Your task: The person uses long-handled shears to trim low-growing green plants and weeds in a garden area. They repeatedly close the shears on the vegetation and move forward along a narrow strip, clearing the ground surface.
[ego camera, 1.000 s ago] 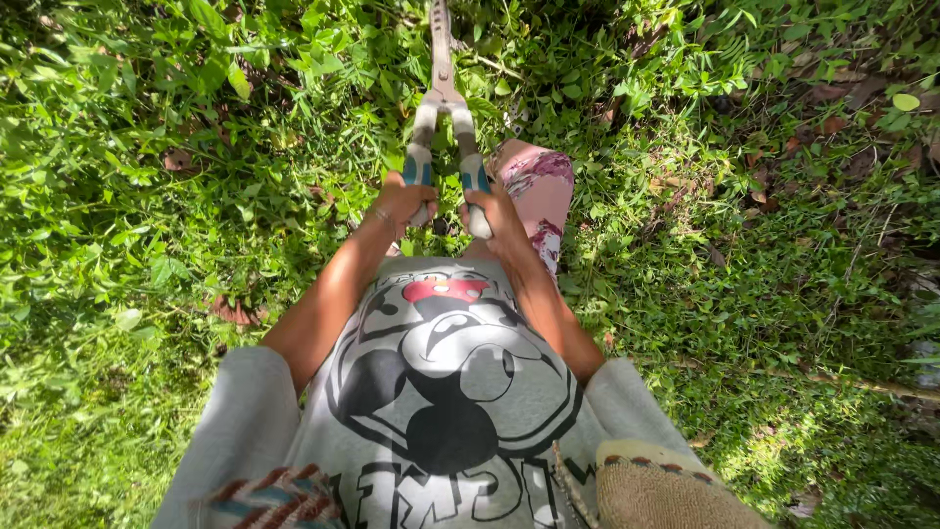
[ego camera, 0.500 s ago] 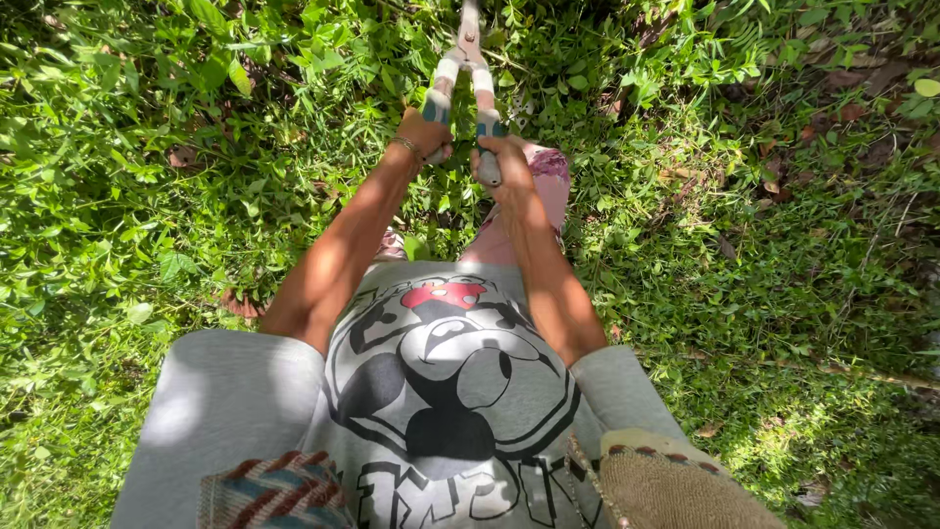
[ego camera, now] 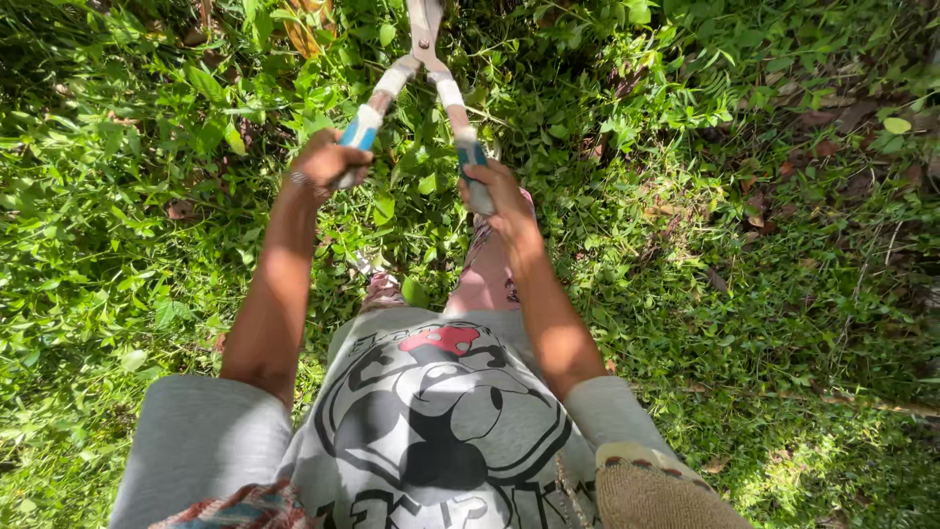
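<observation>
- The left hand (ego camera: 328, 162) is closed in a fist around the left handle of a pair of garden shears (ego camera: 423, 61), upper centre-left of the frame; its knuckles face the camera and a thin band sits at the wrist.
- The right hand (ego camera: 496, 186) is wrapped tightly around the right handle, just right of centre and slightly lower than the left hand.
- The shears run up to the top edge of the frame. Their two handles spread apart in an inverted V, pale arms ending in blue grips where the hands hold them. They meet at a metal pivot near the top centre; the blades pass out of view there, so I cannot tell how far they are open.
- Both bare forearms reach up from short grey sleeves. The grey T-shirt (ego camera: 441, 421) fills the lower centre, with a black-and-white cartoon print and a red bow.
- A woven tan bag (ego camera: 656, 495) with a rough texture sits at the lower right of the shirt.
- A leg in patterned pink cloth (ego camera: 487, 279) shows between the arms.
- The ground is dense green weeds and grass (ego camera: 147, 245), sunlit at the left and lower right, shaded with brown dry leaves (ego camera: 822, 118) at the upper right.
</observation>
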